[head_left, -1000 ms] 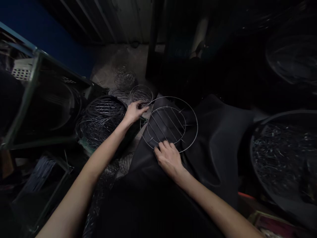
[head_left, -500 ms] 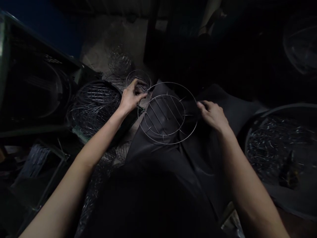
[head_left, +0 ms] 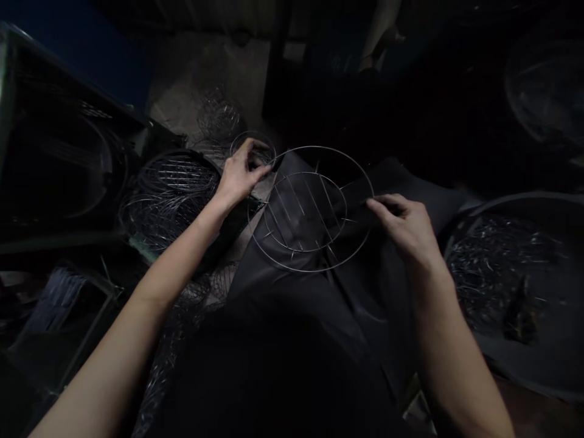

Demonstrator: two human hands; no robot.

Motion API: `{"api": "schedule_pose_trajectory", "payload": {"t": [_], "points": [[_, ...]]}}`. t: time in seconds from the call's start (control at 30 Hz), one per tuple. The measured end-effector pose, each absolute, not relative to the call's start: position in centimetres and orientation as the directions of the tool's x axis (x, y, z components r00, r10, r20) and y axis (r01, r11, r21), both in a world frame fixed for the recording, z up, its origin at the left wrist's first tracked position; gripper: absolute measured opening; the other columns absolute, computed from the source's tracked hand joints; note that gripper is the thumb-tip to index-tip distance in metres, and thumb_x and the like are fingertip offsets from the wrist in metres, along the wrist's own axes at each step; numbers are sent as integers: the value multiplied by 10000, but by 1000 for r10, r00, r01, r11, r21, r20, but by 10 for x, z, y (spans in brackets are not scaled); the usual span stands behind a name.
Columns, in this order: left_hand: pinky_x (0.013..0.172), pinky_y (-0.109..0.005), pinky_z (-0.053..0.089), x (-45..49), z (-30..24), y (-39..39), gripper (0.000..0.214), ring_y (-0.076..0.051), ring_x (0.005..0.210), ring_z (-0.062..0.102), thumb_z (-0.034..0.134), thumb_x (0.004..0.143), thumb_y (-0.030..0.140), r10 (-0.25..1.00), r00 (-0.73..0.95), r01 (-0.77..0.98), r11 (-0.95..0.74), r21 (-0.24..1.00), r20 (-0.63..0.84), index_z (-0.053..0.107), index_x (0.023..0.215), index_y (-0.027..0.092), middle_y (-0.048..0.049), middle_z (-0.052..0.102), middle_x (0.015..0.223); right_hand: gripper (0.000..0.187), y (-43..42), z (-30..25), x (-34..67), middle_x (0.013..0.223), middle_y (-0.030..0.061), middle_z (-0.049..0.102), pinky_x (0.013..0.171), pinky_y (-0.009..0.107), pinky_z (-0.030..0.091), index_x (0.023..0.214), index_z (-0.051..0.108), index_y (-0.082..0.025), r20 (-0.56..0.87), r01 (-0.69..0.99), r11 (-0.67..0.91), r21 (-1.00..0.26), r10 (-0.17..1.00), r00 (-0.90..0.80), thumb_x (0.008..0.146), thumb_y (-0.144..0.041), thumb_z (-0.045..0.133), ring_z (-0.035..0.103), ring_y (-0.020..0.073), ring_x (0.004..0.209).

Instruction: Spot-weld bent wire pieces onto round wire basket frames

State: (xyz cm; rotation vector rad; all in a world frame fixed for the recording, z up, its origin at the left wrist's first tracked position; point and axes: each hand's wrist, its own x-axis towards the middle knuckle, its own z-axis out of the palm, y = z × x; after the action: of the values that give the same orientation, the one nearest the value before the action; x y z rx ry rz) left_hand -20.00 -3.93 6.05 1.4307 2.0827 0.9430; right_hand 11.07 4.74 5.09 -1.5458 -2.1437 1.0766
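I hold a round wire rack above my lap. It has a thin outer ring, a smaller inner ring crossed by several straight wires, and short wire stubs around the inner ring. My left hand is closed, thumb and fingers pinching the outer ring at its upper left. On the opposite side, the thumb and fingers of my right hand pinch the ring's right edge. Behind my left hand lies another wire ring, partly hidden by the fingers. Dark cloth covers my legs underneath.
On the left, a container holds a heap of wire racks. More tangled wire pieces lie on the floor ahead. To the right, a wide tub contains small wire pieces and a dark tool-like object.
The wire rack has turned slightly clockwise and shifted a little. My right hand has moved right and down along its edge; my left hand has barely moved.
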Motion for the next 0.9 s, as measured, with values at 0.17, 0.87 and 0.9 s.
{"api": "schedule_pose_trajectory", "payload": {"t": [0.17, 0.87, 0.9], "points": [[780, -327, 477, -192, 64, -32, 308, -182, 760, 608, 652, 750, 380, 941, -332, 650, 177, 739, 67, 611, 989, 190, -22, 642, 823, 308, 42, 54, 124, 871, 57, 680, 749, 349, 461, 848, 696, -203, -191, 689, 153, -709, 898, -395, 782, -474, 563, 617, 216, 805], [702, -250, 425, -94, 79, 50, 149, -167, 805, 622, 598, 786, 207, 952, 301, 731, -186, 656, -65, 684, 905, 181, -20, 697, 849, 380, 21, 108, 203, 880, 65, 684, 704, 334, 468, 957, 634, -211, -199, 864, 68, -499, 961, -191, 803, -529, 494, 620, 222, 786], [706, -248, 424, -94, 81, 50, 152, -165, 809, 620, 596, 785, 206, 950, 303, 726, -185, 663, -67, 685, 905, 173, -22, 695, 855, 375, 28, 105, 196, 835, 60, 682, 670, 322, 463, 952, 633, -206, -228, 873, 79, -481, 950, -211, 789, -523, 517, 613, 215, 737]]}}
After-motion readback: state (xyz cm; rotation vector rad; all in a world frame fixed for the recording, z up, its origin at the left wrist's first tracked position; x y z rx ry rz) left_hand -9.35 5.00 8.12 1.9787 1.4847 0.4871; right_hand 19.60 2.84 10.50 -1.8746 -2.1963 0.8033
